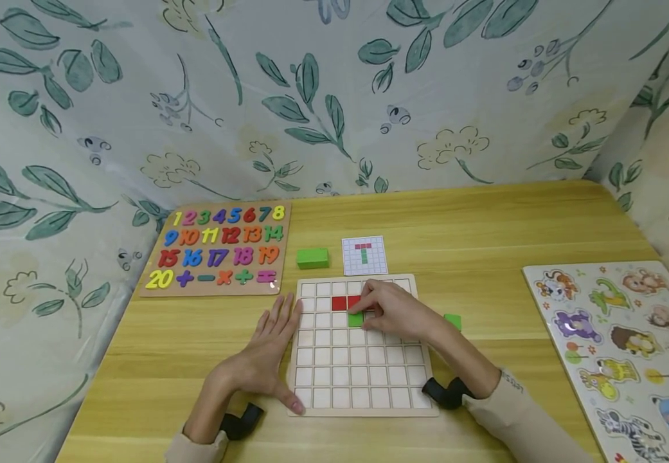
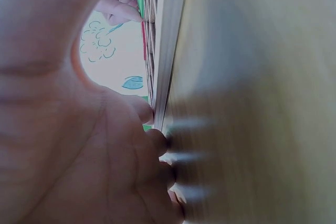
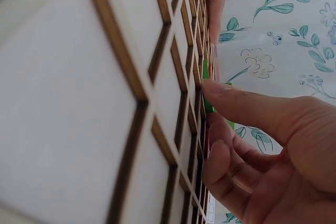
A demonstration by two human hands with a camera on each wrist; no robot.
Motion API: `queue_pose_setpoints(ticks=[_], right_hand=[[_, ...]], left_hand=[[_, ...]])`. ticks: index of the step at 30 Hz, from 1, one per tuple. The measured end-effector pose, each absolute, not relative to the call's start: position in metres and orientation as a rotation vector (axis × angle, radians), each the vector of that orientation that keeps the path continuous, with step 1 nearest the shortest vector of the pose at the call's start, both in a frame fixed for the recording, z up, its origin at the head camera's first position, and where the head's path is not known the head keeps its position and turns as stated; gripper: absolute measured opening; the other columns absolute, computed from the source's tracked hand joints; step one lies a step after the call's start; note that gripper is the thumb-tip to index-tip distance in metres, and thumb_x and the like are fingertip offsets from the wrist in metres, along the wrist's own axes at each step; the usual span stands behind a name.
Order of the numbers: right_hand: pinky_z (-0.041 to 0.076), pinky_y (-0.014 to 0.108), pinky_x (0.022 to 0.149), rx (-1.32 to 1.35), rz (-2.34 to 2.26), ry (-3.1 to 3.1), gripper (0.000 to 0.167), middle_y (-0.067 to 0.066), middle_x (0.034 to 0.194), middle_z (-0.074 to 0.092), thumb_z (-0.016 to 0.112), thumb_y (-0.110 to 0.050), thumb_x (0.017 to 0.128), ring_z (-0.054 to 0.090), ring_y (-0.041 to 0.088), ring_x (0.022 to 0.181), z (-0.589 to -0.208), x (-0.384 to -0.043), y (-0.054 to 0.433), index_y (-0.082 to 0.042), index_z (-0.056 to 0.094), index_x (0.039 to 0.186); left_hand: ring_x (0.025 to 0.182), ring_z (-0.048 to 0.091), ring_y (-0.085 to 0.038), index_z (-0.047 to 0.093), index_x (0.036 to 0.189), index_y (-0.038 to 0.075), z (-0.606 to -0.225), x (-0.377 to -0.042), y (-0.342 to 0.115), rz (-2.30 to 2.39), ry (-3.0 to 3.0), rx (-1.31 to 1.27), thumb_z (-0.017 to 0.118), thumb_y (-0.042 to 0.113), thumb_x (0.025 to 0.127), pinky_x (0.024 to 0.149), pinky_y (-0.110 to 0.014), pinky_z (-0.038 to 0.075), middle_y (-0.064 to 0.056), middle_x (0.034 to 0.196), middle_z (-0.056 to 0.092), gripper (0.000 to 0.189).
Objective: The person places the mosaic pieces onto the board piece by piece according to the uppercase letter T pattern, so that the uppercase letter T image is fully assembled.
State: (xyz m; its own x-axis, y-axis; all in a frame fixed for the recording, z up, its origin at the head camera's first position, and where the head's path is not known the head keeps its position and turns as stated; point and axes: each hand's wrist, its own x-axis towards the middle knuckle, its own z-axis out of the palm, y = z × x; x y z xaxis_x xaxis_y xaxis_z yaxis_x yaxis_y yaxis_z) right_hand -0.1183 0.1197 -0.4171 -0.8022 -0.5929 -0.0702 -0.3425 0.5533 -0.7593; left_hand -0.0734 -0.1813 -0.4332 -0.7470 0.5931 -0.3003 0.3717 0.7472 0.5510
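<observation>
A wooden grid board [image 1: 363, 411] lies flat on the table with white squares. My right hand [image 1: 398, 312] reaches over its upper part and pinches a green square tile [image 1: 356, 319] between thumb and index finger. In the right wrist view, the thumb tip lies against that green tile [image 3: 206, 90]. Directly above it in the grid are two red tiles [image 1: 338, 303], the right one partly covered by my fingers. My left hand [image 1: 261, 354] rests along the board's left edge, fingers spread and thumb at the lower left corner. The left wrist view shows its palm [image 2: 94, 150] beside the board's side [image 2: 169, 40].
Behind the board lie a pattern card [image 1: 364, 255] with a red and green T and a green block [image 1: 313, 258]. Another green piece [image 1: 453, 321] sits right of the board. A number puzzle [image 1: 214, 249] stands back left, an animal puzzle [image 1: 617, 354] at right.
</observation>
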Motion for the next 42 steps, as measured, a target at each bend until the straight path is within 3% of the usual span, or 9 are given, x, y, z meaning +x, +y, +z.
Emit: queue_pose_setpoints(ticks=[27,36,42], right_hand=[[0.044,0.021,0.071,-0.768,-1.137,2.476,0.025,0.005,0.103,0.065,0.080,-0.012,0.091,0.052,0.016,0.088,-0.416,-0.116,0.130,-0.012,0.081,0.115],[0.048,0.025,0.072,-0.555,-1.246,2.496,0.029,0.004,0.103,0.066,0.078,-0.020,0.094,0.055,0.021,0.090,-0.397,-0.122,0.190,-0.014,0.077,0.122],[0.046,0.025,0.071,-0.526,-1.270,2.430,0.033,0.011,0.111,0.071,0.080,-0.018,0.091,0.054,0.020,0.087,-0.397,-0.125,0.248,-0.010,0.076,0.123]], left_hand=[[0.157,-0.025,-0.043,-0.011,0.163,0.001,-0.433,-0.072,-0.182,0.666,2.483,0.744,0.100,0.053,0.053,0.127,-0.065,-0.010,-0.022,0.169,-0.026,0.166],[0.157,-0.025,-0.044,-0.011,0.164,0.001,-0.434,-0.071,-0.183,0.655,2.492,0.743,0.100,0.055,0.052,0.127,-0.066,-0.010,-0.022,0.169,-0.027,0.167],[0.157,-0.024,-0.045,-0.011,0.164,0.001,-0.433,-0.071,-0.181,0.661,2.494,0.762,0.100,0.055,0.052,0.127,-0.066,-0.010,-0.023,0.169,-0.026,0.166]])
